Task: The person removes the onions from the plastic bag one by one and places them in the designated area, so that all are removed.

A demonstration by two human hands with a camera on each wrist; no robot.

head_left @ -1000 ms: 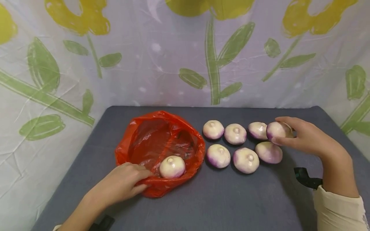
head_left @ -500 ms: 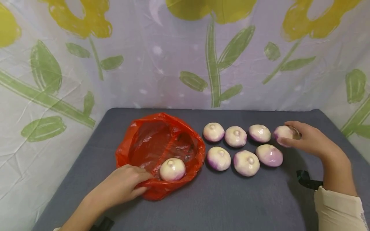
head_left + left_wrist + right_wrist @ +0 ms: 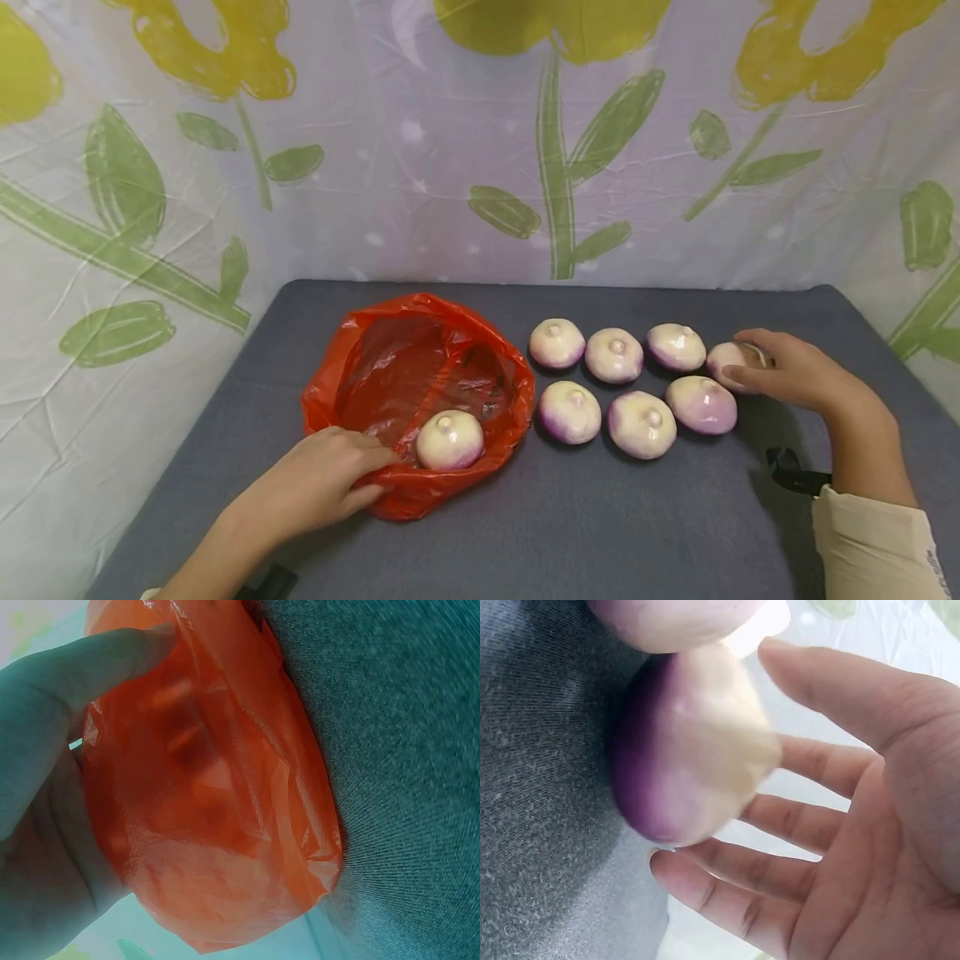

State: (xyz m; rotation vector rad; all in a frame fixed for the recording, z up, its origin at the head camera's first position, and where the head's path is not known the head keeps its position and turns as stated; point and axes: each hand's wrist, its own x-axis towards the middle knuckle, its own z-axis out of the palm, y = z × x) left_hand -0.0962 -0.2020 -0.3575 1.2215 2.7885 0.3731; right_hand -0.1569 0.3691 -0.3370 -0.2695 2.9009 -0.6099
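My left hand (image 3: 330, 471) grips the near-left rim of a red plastic bag (image 3: 330, 375). In the left wrist view the thumb lies outside the plastic and the fingers show dimly through it. One white-and-purple turnip (image 3: 448, 442) sits inside the open bag. At the right end of the back row, my right hand (image 3: 795, 367) is around another turnip (image 3: 723, 360), which rests on the table. The right wrist view shows that turnip (image 3: 697, 750) with the thumb apart from it and the fingers loosely spread behind and below.
Several more turnips (image 3: 641, 425) stand in two rows between the bag and my right hand, on a dark grey table (image 3: 570, 525). A white cloth (image 3: 375, 167) printed with yellow flowers hangs behind the table and at both sides.
My right hand has carried a turnip rightward and down, from above the others to the back row's right end, and its thumb now stands off it. The left hand stays at the bag.
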